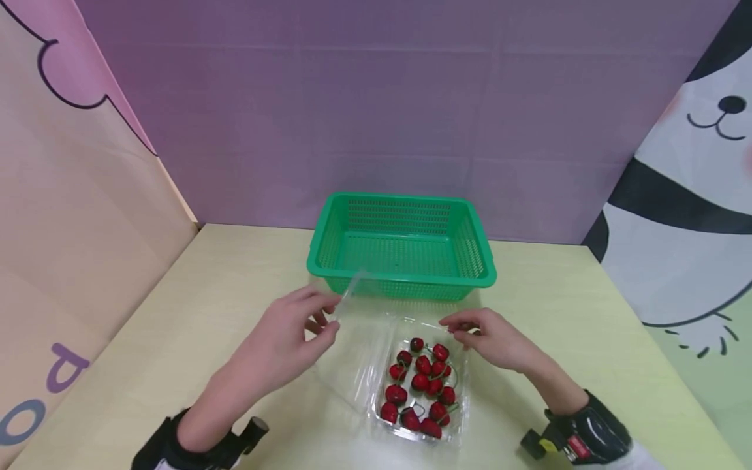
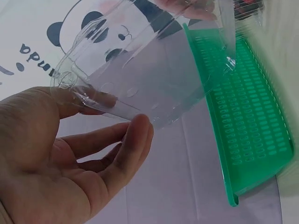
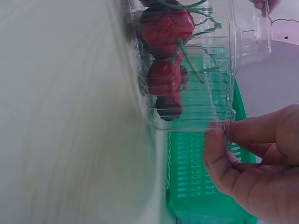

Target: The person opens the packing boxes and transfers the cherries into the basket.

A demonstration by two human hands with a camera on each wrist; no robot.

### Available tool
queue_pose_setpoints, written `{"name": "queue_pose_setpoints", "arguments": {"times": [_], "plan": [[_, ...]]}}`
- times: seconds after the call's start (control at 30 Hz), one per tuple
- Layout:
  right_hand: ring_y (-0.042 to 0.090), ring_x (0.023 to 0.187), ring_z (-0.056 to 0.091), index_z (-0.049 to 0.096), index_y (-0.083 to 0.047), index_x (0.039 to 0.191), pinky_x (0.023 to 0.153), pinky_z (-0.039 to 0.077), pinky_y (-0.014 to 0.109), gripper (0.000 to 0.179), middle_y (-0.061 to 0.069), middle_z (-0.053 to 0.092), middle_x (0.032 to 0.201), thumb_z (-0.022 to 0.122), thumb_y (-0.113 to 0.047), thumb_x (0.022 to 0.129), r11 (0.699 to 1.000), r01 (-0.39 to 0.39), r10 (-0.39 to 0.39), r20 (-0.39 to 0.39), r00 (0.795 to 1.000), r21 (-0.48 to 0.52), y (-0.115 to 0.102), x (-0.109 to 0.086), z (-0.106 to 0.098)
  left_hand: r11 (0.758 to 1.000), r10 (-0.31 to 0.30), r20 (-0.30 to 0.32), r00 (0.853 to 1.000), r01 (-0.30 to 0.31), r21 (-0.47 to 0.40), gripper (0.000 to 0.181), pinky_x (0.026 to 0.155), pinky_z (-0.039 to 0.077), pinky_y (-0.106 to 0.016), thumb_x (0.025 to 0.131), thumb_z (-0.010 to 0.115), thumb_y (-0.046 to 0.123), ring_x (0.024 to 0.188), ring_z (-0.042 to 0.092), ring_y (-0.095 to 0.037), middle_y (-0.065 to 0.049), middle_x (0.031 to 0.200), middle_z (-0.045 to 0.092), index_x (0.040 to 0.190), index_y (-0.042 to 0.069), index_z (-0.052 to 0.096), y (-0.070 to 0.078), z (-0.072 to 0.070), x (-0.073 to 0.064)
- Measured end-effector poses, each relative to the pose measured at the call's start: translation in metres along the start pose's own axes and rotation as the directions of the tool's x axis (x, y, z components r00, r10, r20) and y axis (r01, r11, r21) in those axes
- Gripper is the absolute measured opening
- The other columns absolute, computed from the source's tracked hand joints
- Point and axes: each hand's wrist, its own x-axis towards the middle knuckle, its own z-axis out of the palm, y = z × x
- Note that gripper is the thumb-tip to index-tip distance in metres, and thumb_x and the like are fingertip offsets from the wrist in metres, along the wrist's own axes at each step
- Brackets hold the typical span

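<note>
A clear plastic clamshell box [image 1: 461,418] lies on the table with its hinged lid [image 2: 140,79] raised at the left. Several dark red cherries [image 1: 420,382], some with green stems, are spread over its bottom. My left hand [image 1: 288,333] holds the lid's free edge between thumb and fingers; in the left wrist view the thumb shows through the clear plastic. My right hand [image 1: 493,336] pinches the far right corner of the box at its rim, close to the tabletop. Cherries [image 3: 167,25] show through the box's side wall in the right wrist view.
A green plastic basket [image 1: 402,279] with slotted walls stands just behind the box, holding nothing. The pale wooden table [image 1: 235,294] ends at a purple cloth backdrop [image 1: 382,98]. Printed panels, one with a panda [image 1: 681,254], flank it on both sides.
</note>
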Motion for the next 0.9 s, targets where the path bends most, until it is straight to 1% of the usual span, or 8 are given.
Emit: {"name": "queue_pose_setpoints", "arguments": {"times": [0.17,0.33,0.47,0.6,0.7,0.77,0.83,0.9], "plan": [[0.036,0.103,0.060,0.062,0.008,0.123,0.075,0.053,0.024,0.028,0.017,0.063,0.112,0.054,0.005,0.096,1.000,0.022,-0.022,0.000,1.000,-0.022,0.000,0.000,-0.001,0.998,-0.063,-0.008,0.998,0.063,0.030,0.028,0.063,0.050,-0.015,0.085,0.072,0.003,0.072,0.063,-0.006,0.001,0.094,0.063,0.112,0.003,0.070,-0.004,-0.001,-0.003],[0.035,0.104,0.060,0.061,0.008,0.123,0.077,0.052,0.023,0.028,0.017,0.062,0.113,0.054,0.005,0.096,0.999,0.029,-0.029,0.010,1.000,-0.020,0.001,0.001,-0.001,0.994,-0.104,-0.002,0.995,0.104,0.045,0.025,0.057,0.048,-0.016,0.084,0.071,0.001,0.070,0.062,-0.006,0.000,0.092,0.064,0.110,0.001,0.071,-0.008,-0.003,-0.005],[0.037,0.106,0.059,0.060,0.008,0.125,0.078,0.052,0.023,0.029,0.018,0.062,0.115,0.053,0.005,0.097,1.000,0.020,-0.020,0.021,1.000,-0.006,0.002,0.002,-0.002,0.987,-0.133,0.009,0.991,0.131,0.092,0.026,0.056,0.047,-0.015,0.084,0.071,0.001,0.070,0.063,-0.008,-0.002,0.090,0.065,0.110,-0.001,0.071,-0.011,-0.004,-0.007],[0.039,0.108,0.058,0.058,0.010,0.127,0.079,0.052,0.023,0.031,0.019,0.060,0.118,0.052,0.005,0.097,1.000,0.029,-0.030,0.027,0.999,0.012,0.003,0.003,-0.003,0.975,-0.172,0.035,0.985,0.165,0.147,0.026,0.055,0.046,-0.015,0.084,0.071,0.001,0.070,0.062,-0.009,-0.001,0.086,0.063,0.110,-0.002,0.071,-0.014,-0.004,-0.008],[0.039,0.107,0.058,0.057,0.011,0.127,0.078,0.052,0.023,0.031,0.020,0.060,0.118,0.052,0.006,0.097,0.999,0.037,-0.038,0.025,0.999,0.025,0.002,0.004,-0.005,0.965,-0.211,0.059,0.976,0.199,0.171,0.026,0.054,0.045,-0.016,0.084,0.071,0.000,0.069,0.060,-0.010,0.000,0.084,0.062,0.109,-0.003,0.071,-0.017,-0.003,-0.008],[0.038,0.107,0.058,0.057,0.011,0.127,0.078,0.052,0.023,0.031,0.020,0.060,0.118,0.052,0.005,0.097,0.999,0.039,-0.039,0.023,0.999,0.033,0.001,0.004,-0.005,0.955,-0.245,0.073,0.967,0.228,0.189,0.025,0.054,0.045,-0.016,0.084,0.071,0.000,0.068,0.059,-0.010,0.000,0.083,0.061,0.108,-0.002,0.071,-0.019,-0.001,-0.008],[0.038,0.106,0.058,0.057,0.011,0.127,0.078,0.052,0.023,0.031,0.019,0.060,0.118,0.053,0.005,0.097,0.999,0.037,-0.038,0.020,0.999,0.039,0.000,0.004,-0.005,0.944,-0.282,0.089,0.955,0.260,0.202,0.021,0.054,0.045,-0.017,0.084,0.071,0.001,0.067,0.058,-0.010,0.000,0.081,0.061,0.105,-0.001,0.072,-0.022,0.000,-0.008],[0.038,0.106,0.058,0.057,0.011,0.127,0.077,0.052,0.023,0.031,0.019,0.060,0.118,0.052,0.005,0.097,0.999,0.035,-0.036,0.017,0.999,0.040,0.000,0.004,-0.006,0.931,-0.322,0.112,0.940,0.293,0.216,0.017,0.055,0.045,-0.018,0.084,0.072,0.001,0.067,0.058,-0.011,0.001,0.080,0.061,0.101,0.000,0.072,-0.025,0.002,-0.007]]}}
